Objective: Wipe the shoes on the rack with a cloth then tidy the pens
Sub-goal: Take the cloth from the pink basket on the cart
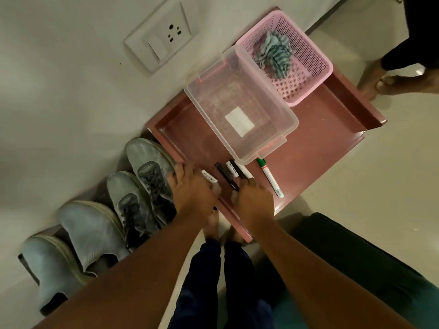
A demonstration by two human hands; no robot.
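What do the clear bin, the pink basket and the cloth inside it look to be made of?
Clear bin: seemingly translucent plastic, glossy; the reddish shelf shows through its walls. Pink basket: moulded plastic by its look, with fine perforated mesh walls and a solid rim. Cloth: soft striped fabric, crumpled and fuzzy at the edges, perhaps microfibre or terry.

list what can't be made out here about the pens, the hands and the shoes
- Head view: left hand covers most of the white-labelled pen; its grip is unclear.
- Right hand hides the near ends of the black pens; whether it grips one is unclear.
- Pen label print is too small to read.
- The left forearm hides the heels of the grey lace-up shoes.
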